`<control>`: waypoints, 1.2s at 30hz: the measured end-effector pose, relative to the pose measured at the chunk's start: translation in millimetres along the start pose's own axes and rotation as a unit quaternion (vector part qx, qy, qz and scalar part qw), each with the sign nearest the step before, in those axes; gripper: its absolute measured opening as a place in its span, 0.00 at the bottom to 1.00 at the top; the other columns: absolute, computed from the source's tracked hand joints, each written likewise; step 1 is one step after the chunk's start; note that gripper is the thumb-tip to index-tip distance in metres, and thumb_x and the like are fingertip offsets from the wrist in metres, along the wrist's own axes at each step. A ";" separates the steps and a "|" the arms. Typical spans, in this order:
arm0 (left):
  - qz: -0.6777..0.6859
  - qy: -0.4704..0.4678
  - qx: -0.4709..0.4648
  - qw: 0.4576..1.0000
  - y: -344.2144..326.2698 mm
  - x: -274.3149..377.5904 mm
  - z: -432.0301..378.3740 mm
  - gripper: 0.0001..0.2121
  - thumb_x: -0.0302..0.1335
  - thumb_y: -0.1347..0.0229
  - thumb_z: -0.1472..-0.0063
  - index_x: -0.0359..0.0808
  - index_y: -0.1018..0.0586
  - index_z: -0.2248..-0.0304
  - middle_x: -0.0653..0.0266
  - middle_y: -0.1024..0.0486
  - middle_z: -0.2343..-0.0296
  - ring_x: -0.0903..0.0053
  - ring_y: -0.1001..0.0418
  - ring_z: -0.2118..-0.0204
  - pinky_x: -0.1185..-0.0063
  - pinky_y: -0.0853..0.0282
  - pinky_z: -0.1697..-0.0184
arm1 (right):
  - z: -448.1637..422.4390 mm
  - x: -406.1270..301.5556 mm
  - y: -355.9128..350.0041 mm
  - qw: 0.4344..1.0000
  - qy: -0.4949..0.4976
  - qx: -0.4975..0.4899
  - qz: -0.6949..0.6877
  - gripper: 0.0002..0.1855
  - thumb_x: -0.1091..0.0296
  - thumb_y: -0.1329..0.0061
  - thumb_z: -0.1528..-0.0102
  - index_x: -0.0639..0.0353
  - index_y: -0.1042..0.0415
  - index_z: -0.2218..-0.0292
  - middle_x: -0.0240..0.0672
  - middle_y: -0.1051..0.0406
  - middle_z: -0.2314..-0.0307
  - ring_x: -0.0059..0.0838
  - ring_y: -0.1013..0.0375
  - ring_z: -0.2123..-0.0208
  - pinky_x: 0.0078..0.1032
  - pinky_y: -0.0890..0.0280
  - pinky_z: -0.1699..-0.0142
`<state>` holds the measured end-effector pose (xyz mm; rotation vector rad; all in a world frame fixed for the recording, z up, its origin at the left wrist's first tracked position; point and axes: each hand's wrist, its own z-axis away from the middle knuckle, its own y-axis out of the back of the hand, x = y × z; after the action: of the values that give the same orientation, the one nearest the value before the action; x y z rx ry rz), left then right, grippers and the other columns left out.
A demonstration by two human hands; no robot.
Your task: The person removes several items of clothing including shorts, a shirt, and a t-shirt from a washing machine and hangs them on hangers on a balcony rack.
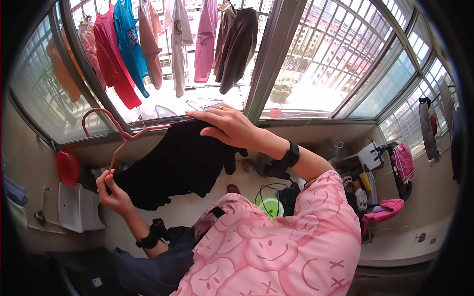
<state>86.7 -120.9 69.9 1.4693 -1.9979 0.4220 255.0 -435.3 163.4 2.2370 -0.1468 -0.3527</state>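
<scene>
A black garment (177,162) hangs on a pink clothes hanger (120,137), whose hook points to the upper left. The fingers of my left hand (113,194) pinch the hanger's lower arm at the garment's edge. My right hand (226,124), a ring on one finger, lies over the garment's top edge by the hanger's other end; whether it grips the cloth cannot be told. Several garments, among them a red top (114,55), a blue top (129,40) and dark trousers (239,48), hang at the window. Dark blue cloth (159,262) lies over my left upper arm.
Loose wire hangers (203,104) lie on the window ledge. A white sink (79,207) and a red basin (67,168) are at the left. On the floor stands a green bucket (271,207). Shelves with pink cloth (385,210) and other items line the right wall.
</scene>
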 end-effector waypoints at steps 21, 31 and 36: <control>-0.017 -0.103 0.017 0.994 -237.8 97.3 37.1 0.14 0.32 0.54 0.30 0.28 0.24 0.66 0.60 0.27 0.70 0.74 0.29 0.67 0.78 0.31 0.61 | 98.9 394.3 111.0 0.851 -0.312 0.343 0.248 0.26 0.67 0.41 0.56 0.60 0.42 0.60 0.42 0.42 0.63 0.44 0.37 0.59 0.38 0.44 0.54; -0.007 -0.086 0.005 0.996 -322.2 125.0 59.7 0.15 0.33 0.54 0.30 0.27 0.26 0.65 0.60 0.28 0.68 0.76 0.29 0.67 0.80 0.32 0.61 | 116.7 424.1 131.7 0.873 -0.285 0.341 0.199 0.31 0.70 0.40 0.64 0.57 0.45 0.61 0.39 0.45 0.64 0.39 0.40 0.61 0.34 0.50 0.56; 0.014 -0.073 0.004 0.997 -332.9 133.0 64.1 0.14 0.32 0.54 0.30 0.27 0.26 0.66 0.61 0.30 0.70 0.77 0.32 0.67 0.80 0.34 0.62 | 201.7 466.1 196.9 0.842 -0.307 0.327 0.302 0.31 0.65 0.39 0.62 0.58 0.45 0.62 0.38 0.44 0.64 0.37 0.41 0.60 0.36 0.49 0.55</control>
<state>354.8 -367.2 73.1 1.5172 -2.1351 0.3416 641.4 -813.7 99.3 2.4681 -1.4717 -0.7320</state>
